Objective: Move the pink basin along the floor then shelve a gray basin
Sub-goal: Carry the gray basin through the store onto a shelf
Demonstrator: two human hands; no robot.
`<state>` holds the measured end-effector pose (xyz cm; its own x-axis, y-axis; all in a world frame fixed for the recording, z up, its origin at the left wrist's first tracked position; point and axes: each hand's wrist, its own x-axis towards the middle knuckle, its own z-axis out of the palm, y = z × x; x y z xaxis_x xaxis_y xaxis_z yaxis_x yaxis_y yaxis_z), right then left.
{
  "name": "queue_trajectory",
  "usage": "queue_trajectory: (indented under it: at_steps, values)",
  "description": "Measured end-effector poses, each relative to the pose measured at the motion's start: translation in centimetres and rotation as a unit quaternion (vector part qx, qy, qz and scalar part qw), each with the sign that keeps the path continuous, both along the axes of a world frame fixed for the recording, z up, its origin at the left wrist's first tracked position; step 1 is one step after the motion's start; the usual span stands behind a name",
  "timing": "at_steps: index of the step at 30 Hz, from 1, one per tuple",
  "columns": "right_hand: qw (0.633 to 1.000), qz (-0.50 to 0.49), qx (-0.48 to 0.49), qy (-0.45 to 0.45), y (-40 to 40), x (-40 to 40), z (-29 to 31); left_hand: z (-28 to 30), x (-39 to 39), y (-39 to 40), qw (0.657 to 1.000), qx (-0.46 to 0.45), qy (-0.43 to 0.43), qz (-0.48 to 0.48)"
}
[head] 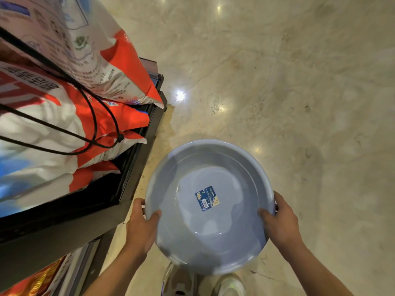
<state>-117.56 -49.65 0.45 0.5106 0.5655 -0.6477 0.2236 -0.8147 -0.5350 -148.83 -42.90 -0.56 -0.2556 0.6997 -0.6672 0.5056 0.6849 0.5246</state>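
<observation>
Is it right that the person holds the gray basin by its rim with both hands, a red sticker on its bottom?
Not quite: the sticker is blue, not red, as the head view shows. The left hand and right hand do hold the gray basin by its rim.

The gray basin (210, 207) is a round, shallow plastic bowl of blue-gray colour with a wide flat rim and a smooth, empty inside. A small blue label sticks slightly off centre on its flat bottom. It is open side up, tilted a little, and held off the floor in the air. Hands grip its rim at about 8 o'clock and 4 o'clock. The pink basin is nowhere in view.
</observation>
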Motion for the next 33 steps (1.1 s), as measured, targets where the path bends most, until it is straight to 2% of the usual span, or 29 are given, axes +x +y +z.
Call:
queue_trajectory:
  at_steps: [4, 7, 14, 18, 22, 25, 33]
  values:
    - [0.997, -0.032, 0.064, -0.020, 1.4, 1.1, 4.9, 5.6, 1.7, 2.4, 0.999, 0.042, -0.025, 0.000]
    - [0.991, -0.060, 0.119, -0.030, 3.1, 2.6, 10.8, 11.8, 3.6, 5.0, 0.995, 0.091, -0.042, -0.008]
    - [0.964, -0.119, 0.234, -0.032, 5.6, 7.0, 30.4, 30.7, 8.2, 9.7, 0.969, 0.210, -0.118, -0.045]
    - [0.946, -0.172, 0.273, -0.040, 4.3, 9.2, 43.6, 44.1, 10.9, 10.1, 0.949, 0.264, -0.156, -0.072]
    - [0.919, -0.223, 0.322, -0.045, 0.8, 10.6, 56.5, 57.3, 13.3, 8.3, 0.925, 0.316, -0.186, -0.099]
    - [0.899, -0.264, 0.348, -0.034, -3.0, 11.3, 65.1, 65.7, 14.6, 5.8, 0.914, 0.322, -0.220, -0.114]
    - [0.832, -0.390, 0.391, -0.048, -17.5, 10.7, 82.3, 81.8, 19.5, -1.6, 0.879, 0.292, -0.319, -0.201]
